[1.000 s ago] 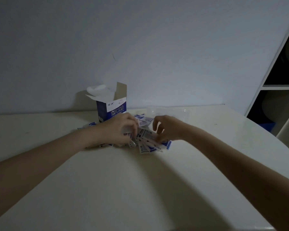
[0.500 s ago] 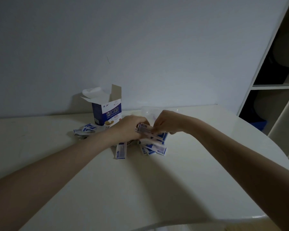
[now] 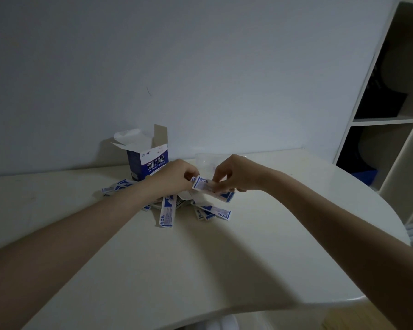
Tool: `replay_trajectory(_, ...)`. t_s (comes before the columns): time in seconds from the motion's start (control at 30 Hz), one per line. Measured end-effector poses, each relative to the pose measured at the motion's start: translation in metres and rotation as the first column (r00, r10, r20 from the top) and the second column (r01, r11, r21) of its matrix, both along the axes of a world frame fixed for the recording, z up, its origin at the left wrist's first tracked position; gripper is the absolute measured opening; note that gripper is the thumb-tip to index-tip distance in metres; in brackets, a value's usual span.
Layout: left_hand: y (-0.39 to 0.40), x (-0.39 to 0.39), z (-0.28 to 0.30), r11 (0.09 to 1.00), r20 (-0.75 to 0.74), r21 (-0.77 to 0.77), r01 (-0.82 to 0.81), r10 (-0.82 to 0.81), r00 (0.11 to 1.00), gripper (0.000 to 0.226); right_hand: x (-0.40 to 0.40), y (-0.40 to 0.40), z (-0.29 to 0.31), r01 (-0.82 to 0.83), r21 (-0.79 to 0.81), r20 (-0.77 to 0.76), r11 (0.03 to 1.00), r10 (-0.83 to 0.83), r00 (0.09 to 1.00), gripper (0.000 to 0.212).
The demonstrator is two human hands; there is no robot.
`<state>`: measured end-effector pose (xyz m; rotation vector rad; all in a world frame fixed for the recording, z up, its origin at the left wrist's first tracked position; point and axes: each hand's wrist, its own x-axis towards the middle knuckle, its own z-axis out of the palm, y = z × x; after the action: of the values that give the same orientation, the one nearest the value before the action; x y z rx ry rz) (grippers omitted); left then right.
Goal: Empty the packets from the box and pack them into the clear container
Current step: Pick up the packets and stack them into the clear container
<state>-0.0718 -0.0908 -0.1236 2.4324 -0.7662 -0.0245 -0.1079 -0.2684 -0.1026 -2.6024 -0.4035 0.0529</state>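
Observation:
An opened blue and white box (image 3: 150, 161) stands upright near the wall with its flaps up. Several blue and white packets lie loose on the table, one long packet (image 3: 168, 211) in front and more (image 3: 215, 211) to its right. My left hand (image 3: 174, 178) and my right hand (image 3: 236, 173) meet just above the pile, both pinching a small stack of packets (image 3: 204, 184) between them. The clear container (image 3: 204, 160) sits behind my hands, partly hidden by them.
The cream table (image 3: 200, 258) has a rounded edge at the right and front. A white shelf unit (image 3: 389, 120) with dark compartments stands at the right. More packets (image 3: 116, 185) lie left of the box. The wall is close behind.
Both hands have lifted off the pile and come together, now holding a stack of packets between them. The loose packets on the table have spread out slightly.

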Motion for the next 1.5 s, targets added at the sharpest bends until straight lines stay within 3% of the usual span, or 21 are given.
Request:
replay_trajectory(0.13, -0.012, -0.004, 0.001, 0.998, -0.014, -0.048, 0.05, -0.051, 0.999, 0.021, -0.002, -0.004, 0.002, 0.043, -0.034, 0.113, 0.998, -0.039, 0.993, 0.02)
replay_trajectory(0.23, -0.017, -0.003, -0.009, 0.966, 0.003, 0.226, 0.128, -0.132, 0.991, 0.036, -0.007, -0.017, 0.007, 0.051, -0.093, 0.03, 0.994, -0.048, 0.998, 0.028)
replay_trajectory(0.3, -0.022, -0.001, -0.017, 0.88, 0.03, 0.449, 0.156, -0.19, 0.981, 0.042, -0.008, -0.023, 0.004, 0.055, -0.162, -0.029, 0.985, -0.06, 0.998, 0.013)
replay_trajectory(0.37, -0.025, 0.003, -0.022, 0.811, 0.078, 0.57, 0.135, -0.217, 0.973, 0.044, -0.007, -0.027, -0.001, 0.089, -0.143, -0.066, 0.986, -0.1, 0.993, 0.004)
replay_trajectory(0.47, -0.022, 0.009, -0.024, 0.836, 0.098, 0.536, 0.114, -0.195, 0.976, 0.037, -0.008, -0.03, -0.008, 0.109, 0.069, -0.165, 0.992, -0.097, 0.981, 0.003)
replay_trajectory(0.57, -0.016, 0.009, -0.019, 0.929, 0.127, 0.363, 0.064, -0.118, 0.985, 0.019, -0.011, -0.031, -0.007, 0.107, 0.314, -0.217, 0.943, -0.038, 0.975, 0.007)
replay_trajectory(0.63, -0.013, 0.009, -0.011, 0.971, 0.135, 0.239, 0.019, -0.052, 0.989, 0.01, -0.013, -0.031, -0.002, 0.089, 0.387, -0.219, 0.918, -0.002, 0.976, 0.006)
replay_trajectory(0.7, -0.011, 0.008, -0.002, 0.985, 0.118, 0.171, 0.011, -0.031, 0.992, 0.007, -0.013, -0.03, 0.004, 0.058, 0.353, -0.184, 0.934, 0.009, 0.983, 0.004)
replay_trajectory(0.83, -0.015, 0.004, 0.007, 0.985, 0.092, 0.165, 0.053, -0.069, 0.993, 0.013, -0.009, -0.019, 0.006, 0.006, 0.107, 0.032, 0.994, -0.01, 0.999, 0.027)
replay_trajectory(0.93, -0.021, 0.0, 0.007, 0.971, 0.059, 0.207, 0.117, -0.132, 0.99, 0.02, -0.008, -0.012, 0.001, -0.025, 0.085, 0.08, 0.996, 0.018, 0.997, 0.016)
replay_trajectory(1.0, -0.021, -0.002, 0.005, 0.932, 0.043, 0.332, 0.148, -0.171, 0.984, 0.023, -0.008, -0.014, -0.003, -0.004, 0.038, 0.1, 0.999, 0.001, 0.995, 0.005)
replay_trajectory(1.07, -0.019, 0.0, -0.001, 0.841, 0.037, 0.521, 0.146, -0.193, 0.981, 0.032, -0.007, -0.02, -0.007, 0.038, -0.022, 0.147, 0.999, -0.035, 0.989, 0.007)
replay_trajectory(1.13, -0.016, 0.004, -0.009, 0.779, 0.048, 0.609, 0.147, -0.221, 0.974, 0.039, -0.008, -0.027, -0.011, 0.064, -0.016, 0.159, 0.998, -0.061, 0.985, 0.013)
replay_trajectory(1.23, -0.017, 0.008, -0.018, 0.816, 0.117, 0.563, 0.133, -0.238, 0.964, 0.034, -0.01, -0.036, -0.021, 0.071, -0.044, 0.148, 0.997, -0.063, 0.987, 0.021)
replay_trajectory(1.4, -0.017, 0.008, -0.008, 0.933, 0.202, 0.356, 0.041, -0.12, 0.972, 0.01, -0.012, -0.045, -0.031, 0.08, -0.356, 0.106, 0.931, -0.045, 0.993, 0.017)
replay_trajectory(1.5, -0.012, 0.009, 0.003, 0.999, 0.145, 0.045, -0.02, 0.013, 0.989, 0.01, -0.009, -0.041, -0.023, 0.126, -0.181, 0.139, 0.975, -0.101, 0.985, 0.017)
